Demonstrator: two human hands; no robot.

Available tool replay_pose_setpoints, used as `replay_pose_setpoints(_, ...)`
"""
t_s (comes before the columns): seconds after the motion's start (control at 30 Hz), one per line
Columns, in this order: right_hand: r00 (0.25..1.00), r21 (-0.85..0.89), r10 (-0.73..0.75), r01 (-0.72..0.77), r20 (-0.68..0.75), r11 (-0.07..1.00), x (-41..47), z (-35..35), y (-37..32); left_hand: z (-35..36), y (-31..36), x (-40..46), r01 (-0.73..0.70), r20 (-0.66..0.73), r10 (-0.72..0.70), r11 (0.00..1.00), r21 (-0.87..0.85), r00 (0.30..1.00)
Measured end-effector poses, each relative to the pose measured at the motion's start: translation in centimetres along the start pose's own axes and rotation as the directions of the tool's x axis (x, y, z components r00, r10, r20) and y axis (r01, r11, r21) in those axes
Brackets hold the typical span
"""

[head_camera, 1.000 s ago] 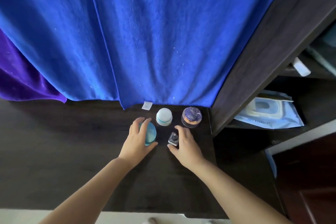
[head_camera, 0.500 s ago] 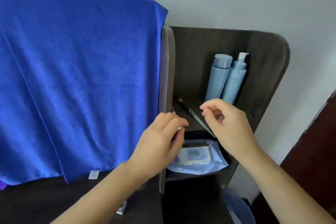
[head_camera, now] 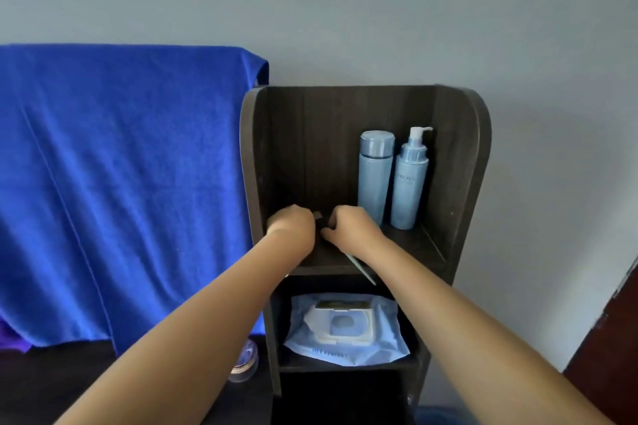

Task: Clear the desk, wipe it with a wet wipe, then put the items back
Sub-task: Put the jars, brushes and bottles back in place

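Both the left hand (head_camera: 293, 224) and right hand (head_camera: 348, 228) sit curled on the upper shelf (head_camera: 407, 252); can't tell what they grip. An elbow could knock the jar (head_camera: 245, 363) off the desk (head_camera: 51, 386).

head cam: 1 view | we look forward, slightly down | shelf unit (head_camera: 459, 183) close ahead | desk (head_camera: 51, 386) near left

Dark wooden shelf unit (head_camera: 462, 162): two pale blue bottles (head_camera: 375, 176) upright on top tier, plus thin stick (head_camera: 360, 269), perhaps a brush. Wet wipe pack (head_camera: 345, 328) on tier below. Jar (head_camera: 247, 360) on dark desk (head_camera: 51, 386).
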State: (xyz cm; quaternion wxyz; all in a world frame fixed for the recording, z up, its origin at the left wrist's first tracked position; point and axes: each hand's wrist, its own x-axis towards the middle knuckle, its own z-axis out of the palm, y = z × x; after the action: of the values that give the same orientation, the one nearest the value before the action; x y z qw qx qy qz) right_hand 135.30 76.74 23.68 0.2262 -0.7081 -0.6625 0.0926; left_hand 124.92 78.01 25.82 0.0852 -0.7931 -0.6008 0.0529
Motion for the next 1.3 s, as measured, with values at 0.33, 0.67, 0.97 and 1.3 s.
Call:
replay_pose_setpoints(0.33,0.961,0.437,0.032,0.096,-0.275,0.894,-5.8,-2.6,-0.1,2.0,-4.1,-7.6,-0.301,-0.373,0.056,0.708,-0.639,0.926)
replay_pose_setpoints(0.67,0.979,0.691,-0.108,0.200,-0.176,0.695,-11.1,5.9,-13.2,9.6,-20.2,-11.9,-0.148,-0.190,-0.157,0.243,-0.959,0.969)
replay_pose_setpoints(0.97,0.991,0.592,0.073,-0.126,0.114,0.796,-6.3,27.0,-25.4,24.2,-36.7,-10.3,0.203,0.179,-0.215,0.097,-0.974,0.960)
replay_pose_setpoints(1.3,0.928,0.213,0.218,-0.289,0.303,0.933,-3.7,42.3,-29.4,35.2,-40.2,-7.3,0.399,0.314,-0.269,0.376,-0.836,0.911)
